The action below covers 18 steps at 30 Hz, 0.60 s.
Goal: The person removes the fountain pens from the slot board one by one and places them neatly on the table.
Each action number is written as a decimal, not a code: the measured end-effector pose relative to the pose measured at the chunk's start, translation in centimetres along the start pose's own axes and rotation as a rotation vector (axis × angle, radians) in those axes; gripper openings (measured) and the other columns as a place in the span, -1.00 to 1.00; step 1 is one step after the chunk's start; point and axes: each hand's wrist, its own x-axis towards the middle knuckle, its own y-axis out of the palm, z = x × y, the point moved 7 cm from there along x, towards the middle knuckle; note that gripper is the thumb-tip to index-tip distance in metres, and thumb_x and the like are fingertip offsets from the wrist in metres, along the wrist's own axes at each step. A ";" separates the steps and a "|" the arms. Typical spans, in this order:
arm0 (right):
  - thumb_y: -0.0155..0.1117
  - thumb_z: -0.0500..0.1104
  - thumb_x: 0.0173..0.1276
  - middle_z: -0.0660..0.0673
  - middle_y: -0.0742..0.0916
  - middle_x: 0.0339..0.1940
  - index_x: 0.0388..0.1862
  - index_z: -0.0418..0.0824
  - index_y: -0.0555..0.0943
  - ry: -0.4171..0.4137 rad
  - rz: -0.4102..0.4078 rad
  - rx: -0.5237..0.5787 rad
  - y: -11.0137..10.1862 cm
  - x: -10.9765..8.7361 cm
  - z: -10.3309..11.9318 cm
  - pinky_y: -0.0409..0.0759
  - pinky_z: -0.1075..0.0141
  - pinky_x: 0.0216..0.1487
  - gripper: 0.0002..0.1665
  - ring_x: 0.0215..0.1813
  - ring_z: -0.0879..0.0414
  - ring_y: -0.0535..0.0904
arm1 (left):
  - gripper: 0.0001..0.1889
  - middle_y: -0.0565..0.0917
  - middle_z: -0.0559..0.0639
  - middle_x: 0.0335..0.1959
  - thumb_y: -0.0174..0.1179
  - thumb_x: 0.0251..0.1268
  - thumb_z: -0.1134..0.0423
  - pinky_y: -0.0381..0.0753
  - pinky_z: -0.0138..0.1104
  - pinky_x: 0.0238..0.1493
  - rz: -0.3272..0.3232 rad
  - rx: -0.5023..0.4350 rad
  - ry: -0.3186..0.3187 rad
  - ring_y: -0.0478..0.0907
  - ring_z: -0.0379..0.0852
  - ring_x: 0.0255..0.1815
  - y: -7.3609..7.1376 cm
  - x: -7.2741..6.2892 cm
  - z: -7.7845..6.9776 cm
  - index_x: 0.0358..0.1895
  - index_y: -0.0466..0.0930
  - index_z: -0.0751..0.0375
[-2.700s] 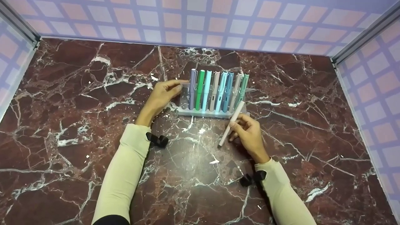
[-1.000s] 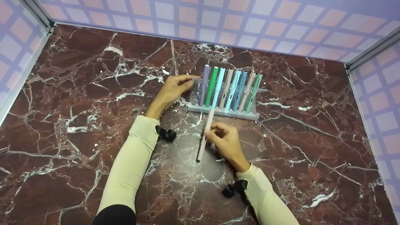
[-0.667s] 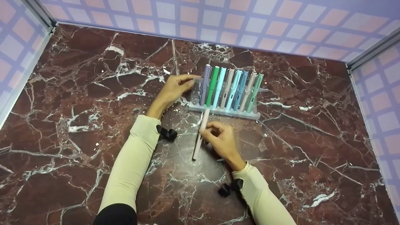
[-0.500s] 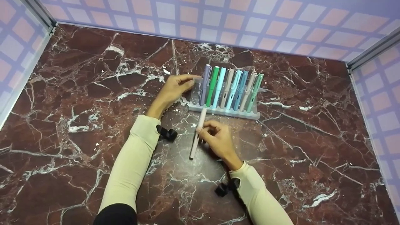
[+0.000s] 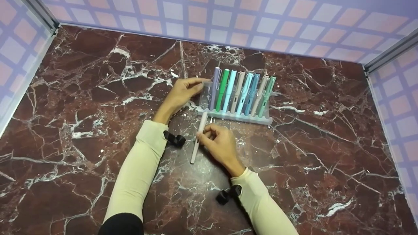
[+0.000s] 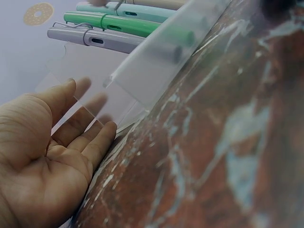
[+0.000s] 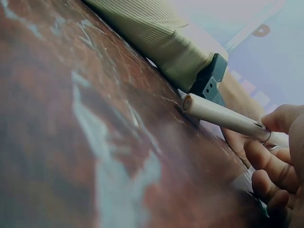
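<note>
Cream-white and long, a thin plastic pen (image 5: 198, 137) is held in the right hand (image 5: 218, 147), with the fingers and thumb curled round its middle. It is tilted, its far end close to the near left corner of a clear plastic pen rack (image 5: 235, 118), and its near end pointed down toward the dark red marble table (image 5: 81, 130). From the right wrist view, the round end of the cream pen (image 7: 223, 118) is seen sticking out past the fingertips (image 7: 266, 164), just above the table.

The clear rack is touched at its left side by the left hand (image 5: 181, 94). From the left wrist view, the fingers (image 6: 80, 137) are seen straight and loose, laid flat against the clear side wall of the rack (image 6: 142, 78). Nothing is gripped by this hand.

Eight pens are leaned in a row on the rack. At the far left a pale purple pen (image 5: 214, 88) is seen, then a bright green pen (image 5: 222, 88), then a pale blue pen (image 5: 229, 89). More pens in beige, blue and green are lined up to the right of these.

Cream sleeves (image 5: 137, 176) are worn on both arms. A small black clip (image 5: 174, 139) is seen at the left wrist and another black clip (image 5: 227, 195) at the right wrist. A checked purple and pink wall (image 5: 228, 23) is set behind the table.
</note>
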 end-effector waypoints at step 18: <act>0.44 0.07 0.26 0.04 0.69 -0.66 -0.48 -0.13 0.66 -0.157 -0.069 -0.441 0.9 0.2 1.4 0.49 0.45 -0.60 -0.68 -0.66 0.25 0.48 | -0.69 0.68 0.06 0.17 0.10 0.50 0.29 0.47 -0.37 0.39 0.003 -0.006 0.006 0.51 -0.04 0.32 0.0 0.1 0.0 0.20 0.62 0.19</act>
